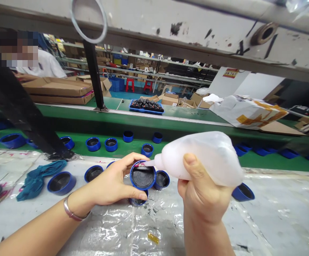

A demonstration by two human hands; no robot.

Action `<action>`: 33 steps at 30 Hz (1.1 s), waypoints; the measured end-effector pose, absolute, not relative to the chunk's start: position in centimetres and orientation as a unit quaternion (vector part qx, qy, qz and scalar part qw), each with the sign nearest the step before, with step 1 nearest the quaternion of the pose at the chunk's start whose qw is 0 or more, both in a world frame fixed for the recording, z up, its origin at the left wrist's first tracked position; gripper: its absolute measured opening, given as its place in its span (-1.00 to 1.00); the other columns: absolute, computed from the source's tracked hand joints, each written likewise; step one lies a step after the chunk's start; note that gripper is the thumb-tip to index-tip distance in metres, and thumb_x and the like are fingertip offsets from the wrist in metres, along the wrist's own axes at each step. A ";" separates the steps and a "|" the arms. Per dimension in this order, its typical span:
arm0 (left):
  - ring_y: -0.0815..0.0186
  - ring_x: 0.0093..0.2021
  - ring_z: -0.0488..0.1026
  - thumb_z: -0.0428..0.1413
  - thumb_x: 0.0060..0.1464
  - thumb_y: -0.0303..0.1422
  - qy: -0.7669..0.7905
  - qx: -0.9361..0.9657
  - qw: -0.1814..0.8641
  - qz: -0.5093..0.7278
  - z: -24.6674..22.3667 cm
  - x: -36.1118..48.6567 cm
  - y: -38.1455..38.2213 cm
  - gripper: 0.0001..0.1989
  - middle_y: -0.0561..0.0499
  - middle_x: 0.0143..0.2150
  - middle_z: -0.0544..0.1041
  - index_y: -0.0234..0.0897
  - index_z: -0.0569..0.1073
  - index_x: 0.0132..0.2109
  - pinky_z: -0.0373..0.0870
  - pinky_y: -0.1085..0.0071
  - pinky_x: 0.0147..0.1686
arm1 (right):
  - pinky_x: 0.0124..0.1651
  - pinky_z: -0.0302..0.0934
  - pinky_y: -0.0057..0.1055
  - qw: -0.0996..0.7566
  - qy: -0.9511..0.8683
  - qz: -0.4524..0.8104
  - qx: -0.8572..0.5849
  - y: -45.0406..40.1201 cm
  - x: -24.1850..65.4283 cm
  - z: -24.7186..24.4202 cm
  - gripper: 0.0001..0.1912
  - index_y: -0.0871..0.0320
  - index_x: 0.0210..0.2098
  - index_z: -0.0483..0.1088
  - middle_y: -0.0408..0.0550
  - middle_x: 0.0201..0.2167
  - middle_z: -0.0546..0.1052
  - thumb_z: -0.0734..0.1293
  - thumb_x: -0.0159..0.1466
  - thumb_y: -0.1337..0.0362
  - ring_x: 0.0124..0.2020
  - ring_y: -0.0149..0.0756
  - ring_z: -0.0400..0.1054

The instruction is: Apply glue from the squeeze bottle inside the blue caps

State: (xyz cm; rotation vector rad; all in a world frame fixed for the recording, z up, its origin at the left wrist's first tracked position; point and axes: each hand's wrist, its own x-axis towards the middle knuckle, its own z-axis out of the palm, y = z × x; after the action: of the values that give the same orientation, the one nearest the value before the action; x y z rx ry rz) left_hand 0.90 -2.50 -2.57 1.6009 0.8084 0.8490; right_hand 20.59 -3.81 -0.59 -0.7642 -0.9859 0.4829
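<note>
My left hand [114, 181] grips a round blue cup with a black inside [143, 177], thumb at its lower edge and fingers behind it. The cup is tilted so its open face turns toward me. In my right hand [205, 188] is a translucent white squeeze bottle [197, 156], lying nearly level with its nozzle pointing left. The nozzle tip reaches the cup's upper inner rim. Just behind and below the held cup stand more blue cups, one at the right [162, 180] and one beneath [139, 199], partly hidden.
Several blue cups [93, 143] stand on a green belt [170, 149] behind the plastic-covered table [103, 234]. A teal cloth [38, 181] lies at the left beside a black post [23, 96]. Farther back are a blue tray [146, 110] of dark parts, cartons [58, 89] and a person [45, 64].
</note>
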 end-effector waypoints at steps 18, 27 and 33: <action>0.17 -0.08 0.51 0.52 -0.24 -0.27 0.380 0.661 0.544 0.350 -2.4 1.1 -2.5 -0.32 0.05 -0.10 0.56 -0.17 0.39 0.01 0.42 0.32 -0.06 | -0.50 0.40 -0.35 0.784 -0.463 0.217 -0.352 -4.0 21.1 0.3 -0.72 0.13 -0.53 0.48 -0.14 -0.54 0.43 0.58 0.12 0.15 -0.53 -0.34 0.35; 0.19 -0.04 0.46 0.50 -0.19 -0.34 0.351 0.649 0.578 0.347 -2.3 1.2 -2.6 -0.34 0.06 -0.10 0.55 -0.18 0.37 0.02 0.40 0.33 -0.03 | -0.63 0.32 -0.38 0.756 -0.475 0.283 -0.352 -4.4 20.3 0.1 -0.72 0.11 -0.57 0.49 -0.16 -0.58 0.38 0.61 0.08 0.15 -0.61 -0.39 0.25; 0.19 -0.07 0.47 0.52 -0.24 -0.31 0.359 0.650 0.575 0.344 -2.2 1.3 -2.6 -0.32 0.06 -0.11 0.54 -0.18 0.36 0.00 0.38 0.34 -0.05 | -0.59 0.34 -0.44 0.782 -0.462 0.257 -0.330 -3.4 20.4 -0.5 -0.77 0.12 -0.53 0.55 -0.13 -0.53 0.46 0.61 0.09 0.19 -0.54 -0.38 0.32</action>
State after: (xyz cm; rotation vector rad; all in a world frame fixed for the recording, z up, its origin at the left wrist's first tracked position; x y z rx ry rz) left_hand 1.26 -2.61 -2.15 1.5229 0.8401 0.8061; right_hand 20.40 -3.36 -0.53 -0.7128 -0.9969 0.5558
